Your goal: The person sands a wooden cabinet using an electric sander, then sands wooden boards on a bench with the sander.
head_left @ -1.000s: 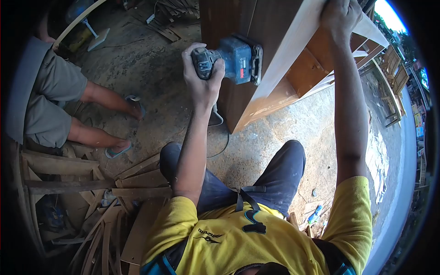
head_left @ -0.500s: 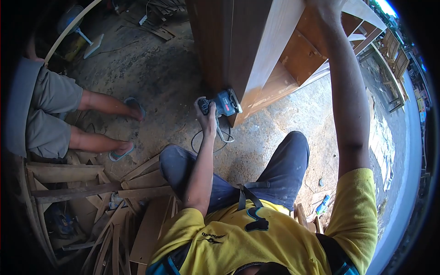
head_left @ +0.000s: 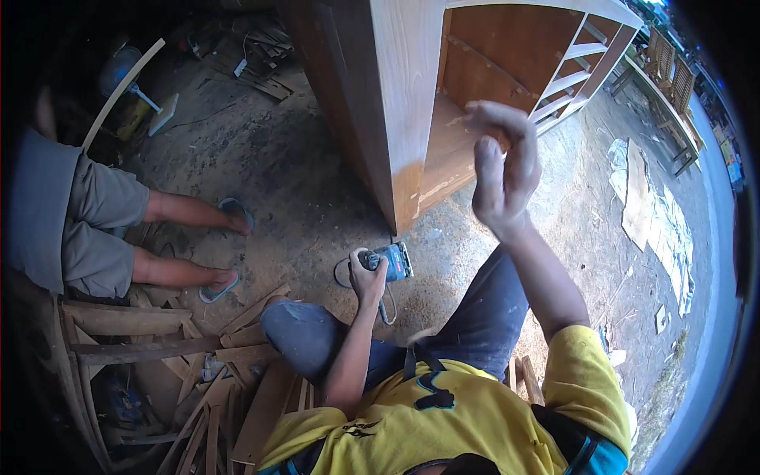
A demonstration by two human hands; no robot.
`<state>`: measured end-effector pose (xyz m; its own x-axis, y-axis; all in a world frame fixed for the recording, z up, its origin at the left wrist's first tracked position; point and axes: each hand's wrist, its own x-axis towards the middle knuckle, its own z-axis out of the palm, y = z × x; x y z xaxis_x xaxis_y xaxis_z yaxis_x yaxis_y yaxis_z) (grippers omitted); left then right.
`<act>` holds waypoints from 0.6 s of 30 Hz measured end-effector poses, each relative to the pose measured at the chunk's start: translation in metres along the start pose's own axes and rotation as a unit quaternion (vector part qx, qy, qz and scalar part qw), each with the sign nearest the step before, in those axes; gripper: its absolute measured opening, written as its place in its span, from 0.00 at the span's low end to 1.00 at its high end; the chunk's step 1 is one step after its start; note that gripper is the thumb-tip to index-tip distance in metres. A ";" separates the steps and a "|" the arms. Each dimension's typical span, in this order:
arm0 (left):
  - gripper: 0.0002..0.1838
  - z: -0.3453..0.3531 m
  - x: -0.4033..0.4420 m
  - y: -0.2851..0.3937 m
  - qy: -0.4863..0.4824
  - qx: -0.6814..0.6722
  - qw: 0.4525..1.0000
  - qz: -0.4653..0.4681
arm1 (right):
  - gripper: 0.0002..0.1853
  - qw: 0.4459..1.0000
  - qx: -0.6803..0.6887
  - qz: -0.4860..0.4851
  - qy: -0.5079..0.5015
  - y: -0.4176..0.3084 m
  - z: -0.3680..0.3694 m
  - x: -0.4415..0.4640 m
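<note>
In my left hand point(head_left: 369, 279) is a blue electric sander point(head_left: 393, 262), with the fingers wrapped round its dark knob. The sander is low over the floor, apart from the wooden cabinet point(head_left: 412, 119), and its cord hangs below. My right hand point(head_left: 507, 170) is raised in front of the cabinet's open front. Its fingers are loosely curved, the thumb stands apart from them, and nothing shows in the hand. The cabinet has a pale front frame, a reddish-brown inside and small compartments point(head_left: 566, 79) at its far end.
A person in grey shorts point(head_left: 99, 253) and flip-flops is at the left, beside a curved wooden strip point(head_left: 123, 91). Wood offcuts point(head_left: 198, 404) are piled at lower left. A fan point(head_left: 123, 71) lies at upper left. Cardboard point(head_left: 636, 194) and sheeting lie on the ground at right.
My right hand has come off the cabinet's upper frame and moved down toward me. My left hand has drawn the sander down and away from the cabinet's lower corner.
</note>
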<state>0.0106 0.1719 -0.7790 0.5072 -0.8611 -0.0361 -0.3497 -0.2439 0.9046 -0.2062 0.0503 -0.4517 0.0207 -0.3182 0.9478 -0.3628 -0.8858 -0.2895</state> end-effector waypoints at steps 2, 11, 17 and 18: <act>0.31 0.004 -0.014 0.015 -0.029 -0.005 1.000 0.001 | 0.12 0.984 0.056 0.133 -0.107 -0.029 -0.001 -0.132; 0.32 0.054 -0.047 0.048 -0.143 0.022 0.989 0.016 | 0.35 0.791 0.032 0.565 -0.234 -0.104 -0.021 -0.304; 0.25 0.050 -0.061 0.109 -0.286 -0.009 0.958 0.011 | 0.34 0.813 -0.036 0.565 -0.138 -0.059 -0.015 -0.316; 0.22 0.052 -0.057 0.105 -0.301 -0.006 0.953 0.030 | 0.35 0.818 -0.029 0.563 -0.115 -0.053 -0.018 -0.311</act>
<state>-0.0955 0.1723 -0.7039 -0.0590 -0.9741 -0.2185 -0.3526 -0.1844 0.9174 -0.2105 0.2022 -0.7287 -0.1850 -0.9822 0.0330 -0.3156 0.0275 -0.9485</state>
